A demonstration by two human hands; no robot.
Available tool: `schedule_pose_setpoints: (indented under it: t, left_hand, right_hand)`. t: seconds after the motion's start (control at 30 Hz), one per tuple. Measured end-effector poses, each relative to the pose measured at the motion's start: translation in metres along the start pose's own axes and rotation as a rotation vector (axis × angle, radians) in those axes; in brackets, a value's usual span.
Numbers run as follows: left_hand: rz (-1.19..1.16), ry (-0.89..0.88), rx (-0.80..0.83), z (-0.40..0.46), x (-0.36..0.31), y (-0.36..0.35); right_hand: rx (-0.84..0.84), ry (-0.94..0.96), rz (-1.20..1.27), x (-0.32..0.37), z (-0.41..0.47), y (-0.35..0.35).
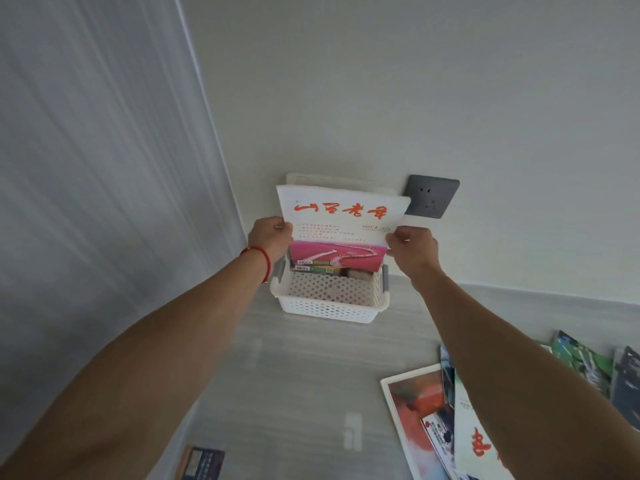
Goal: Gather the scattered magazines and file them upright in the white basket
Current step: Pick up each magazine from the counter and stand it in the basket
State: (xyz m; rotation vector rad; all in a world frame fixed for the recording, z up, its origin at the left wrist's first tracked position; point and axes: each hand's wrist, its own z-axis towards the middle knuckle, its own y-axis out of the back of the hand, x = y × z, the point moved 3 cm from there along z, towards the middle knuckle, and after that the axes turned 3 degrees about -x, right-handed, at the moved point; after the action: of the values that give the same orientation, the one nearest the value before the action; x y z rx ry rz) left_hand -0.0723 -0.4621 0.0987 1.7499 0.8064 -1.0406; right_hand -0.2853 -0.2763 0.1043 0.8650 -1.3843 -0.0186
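White curtain (97,174) fills left of frame. Dark booklet (204,463) on grey floor (294,375) at bottom left. Left hand (272,239), red wrist cord (261,259), fingers pinched on left edge of magazine (341,223); magazine upright, lower edge inside white basket (329,308) at frame centre against wall. Right hand (414,249) fingers closed on right edge. Grey wall socket (433,195) just right. Scattered magazines (436,420) on floor lower right.

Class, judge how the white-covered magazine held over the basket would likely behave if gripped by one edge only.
The magazine is thin and broad, so it would probably flop; both hands support it now. Its cover looks smooth, so possibly slippery.
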Motion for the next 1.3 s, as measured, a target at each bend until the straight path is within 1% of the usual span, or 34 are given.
schedule_pose_setpoints:
  t: [0.13, 0.23, 0.33, 0.4, 0.47, 0.53, 0.6, 0.63, 0.7, 0.8, 0.87, 0.9, 0.97, 1.03, 1.07, 1.13, 1.2, 1.23, 1.3]
  left_hand:
    - [0.054, 0.028, -0.035, 0.008, 0.007, -0.012]
    - [0.079, 0.027, -0.027, 0.01, 0.012, -0.016]
    - [0.057, -0.002, 0.025, 0.011, 0.011, -0.021]
    - [0.036, 0.005, 0.077, 0.01, 0.011, -0.026]
    - [0.065, 0.019, 0.101, 0.006, 0.013, -0.029]
    - [0.114, 0.044, 0.063, -0.003, 0.016, -0.03]
    - [0.162, 0.084, -0.038, -0.02, 0.02, -0.029]
    - [0.171, 0.066, -0.08, -0.032, 0.022, -0.03]
    - [0.165, -0.021, -0.089, -0.061, 0.029, -0.038]
    - [0.193, -0.097, 0.035, -0.113, 0.051, -0.063]
    - [0.249, -0.108, 0.16, -0.148, 0.068, -0.087]
    - [0.291, -0.114, 0.231, -0.166, 0.075, -0.099]
    - [0.375, -0.14, 0.358, -0.198, 0.09, -0.125]
    - [0.435, -0.179, 0.466, -0.225, 0.101, -0.147]
    - [0.455, -0.197, 0.507, -0.236, 0.105, -0.157]
    - [0.491, -0.233, 0.551, -0.251, 0.111, -0.169]
    - [0.544, -0.286, 0.549, -0.259, 0.11, -0.175]
    - [0.567, -0.313, 0.537, -0.261, 0.109, -0.176]
    - [0.576, -0.375, 0.505, -0.264, 0.106, -0.176]
  right_hand:
    - [-0.001, -0.026, -0.025, -0.007, 0.001, -0.014]
    - [0.055, -0.051, -0.028, -0.009, 0.002, -0.019]
    - [0.119, -0.047, -0.004, -0.009, 0.003, -0.02]
    - [0.185, -0.062, 0.083, -0.006, -0.001, -0.02]
    - [0.234, -0.1, 0.143, -0.009, -0.007, -0.02]
    - [0.237, -0.095, 0.073, -0.019, -0.017, -0.016]
    - [0.221, -0.057, -0.032, -0.039, -0.03, -0.006]
    - [0.209, -0.034, -0.103, -0.052, -0.039, 0.002]
    - [0.162, -0.022, -0.274, -0.086, -0.059, 0.024]
    - [0.085, -0.037, -0.495, -0.146, -0.095, 0.064]
    - [0.073, -0.025, -0.736, -0.184, -0.12, 0.09]
    - [0.089, -0.052, -0.863, -0.203, -0.132, 0.1]
    - [0.154, -0.209, -1.049, -0.237, -0.153, 0.118]
    - [0.202, -0.333, -1.088, -0.261, -0.17, 0.128]
    - [0.234, -0.347, -1.09, -0.267, -0.176, 0.129]
    - [0.289, -0.281, -1.125, -0.271, -0.185, 0.125]
    - [0.366, -0.156, -1.129, -0.27, -0.188, 0.122]
    - [0.435, -0.051, -1.112, -0.269, -0.188, 0.12]
    - [0.62, 0.22, -1.053, -0.267, -0.192, 0.119]
